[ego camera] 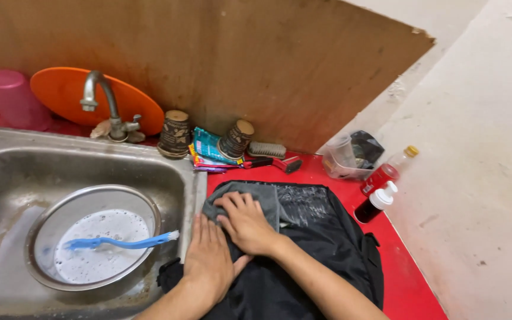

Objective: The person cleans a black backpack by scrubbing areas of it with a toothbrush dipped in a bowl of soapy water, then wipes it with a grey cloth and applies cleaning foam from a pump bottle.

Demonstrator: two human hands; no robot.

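A black bag [321, 237] lies on the red counter [410, 284] to the right of the sink. A grey cloth [268, 198] rests on the bag's near-left top. My right hand [247, 222] sits on the cloth with its fingers curled into the fabric. Lying flat just left of it, my left hand [208, 261] presses on the bag beside the sink's edge, palm down and holding nothing. In the steel sink [7, 172] stands a round metal bowl [48, 228] of soapy water, with a blue brush [120, 242] lying across it.
A curved tap [99, 95], an orange plate [60, 89] and a pink cup [13, 98] stand behind the sink. Two brown cups [175, 133], sachets and a small brush [266, 149] line the plywood wall. A plastic container [345, 160] and two bottles [386, 172] stand at the right.
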